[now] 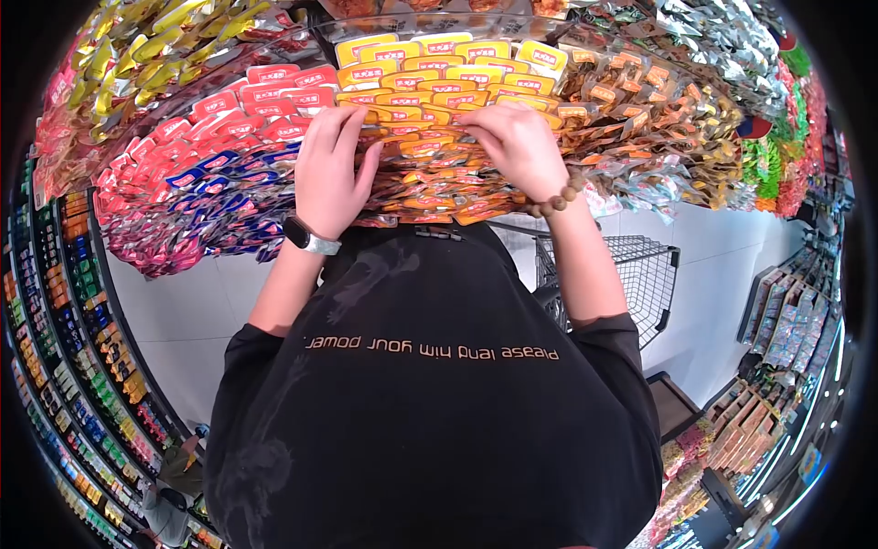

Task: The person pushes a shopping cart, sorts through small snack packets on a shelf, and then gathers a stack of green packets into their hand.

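Observation:
Both of my hands are over the yellow snack packets (439,89), which stand in tight rows in the middle of the display. My left hand (329,169), with a watch (297,232) on its wrist, reaches to the left edge of these rows. Its fingertips touch the packets there, and the thumb stands apart from the fingers. At the right edge, my right hand (529,151) has its thumb and index finger close together at a yellow packet's edge. A beaded bracelet (560,199) is on that wrist. The packets partly hide behind my fingers.
Red packets (215,110) and blue packets (215,169) lie to the left, brown packets (631,101) to the right. A wire shopping cart (645,274) stands below right. Stocked shelves (73,339) line the left side; another person (165,512) is at lower left.

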`<state>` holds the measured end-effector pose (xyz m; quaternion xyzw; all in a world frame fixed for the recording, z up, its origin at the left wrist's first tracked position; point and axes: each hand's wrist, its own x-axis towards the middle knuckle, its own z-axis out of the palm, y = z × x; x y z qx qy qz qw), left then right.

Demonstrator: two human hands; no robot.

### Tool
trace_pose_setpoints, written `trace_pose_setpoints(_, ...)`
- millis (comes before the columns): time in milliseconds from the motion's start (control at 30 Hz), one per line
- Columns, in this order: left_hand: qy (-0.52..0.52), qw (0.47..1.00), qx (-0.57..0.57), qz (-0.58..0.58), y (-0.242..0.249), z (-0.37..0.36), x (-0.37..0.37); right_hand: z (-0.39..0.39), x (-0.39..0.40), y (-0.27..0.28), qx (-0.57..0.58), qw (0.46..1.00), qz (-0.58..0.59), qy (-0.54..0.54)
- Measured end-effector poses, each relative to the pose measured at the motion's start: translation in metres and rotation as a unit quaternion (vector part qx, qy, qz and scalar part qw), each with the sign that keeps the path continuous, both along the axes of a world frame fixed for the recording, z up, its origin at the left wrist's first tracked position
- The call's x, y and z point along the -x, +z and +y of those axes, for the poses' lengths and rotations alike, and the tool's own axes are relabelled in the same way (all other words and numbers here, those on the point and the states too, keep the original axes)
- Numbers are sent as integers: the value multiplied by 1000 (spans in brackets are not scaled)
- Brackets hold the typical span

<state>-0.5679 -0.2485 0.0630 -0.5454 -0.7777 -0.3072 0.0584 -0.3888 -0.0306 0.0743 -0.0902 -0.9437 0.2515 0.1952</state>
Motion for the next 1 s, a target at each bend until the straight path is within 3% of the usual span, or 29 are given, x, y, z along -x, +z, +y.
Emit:
trace_pose_setpoints(200, -11, 1000, 4, 19, 3, 4, -3, -5, 9, -2, -14, 996, -83, -38)
trace_pose_setpoints(433, -2, 1000, -4, 10, 0, 7, 1, 5, 11, 8, -61, 994, 94, -19)
trace_pose_setpoints(667, -25, 1000, 3, 1, 1, 9, -1, 32, 0, 29, 133, 958, 192, -167)
trace_pose_setpoints(867, -29, 999, -6, -16, 3, 15, -14, 48, -18, 40, 72, 985, 141, -66)
trace_pose_setpoints(900, -38, 999, -9, -25, 2, 15, -17, 54, -27, 38, 147, 983, 108, -37)
trace_pose_setpoints(1000, -61, 997, -13, -48, -1, 15, -26, 75, -42, 39, 167, 960, 187, -127)
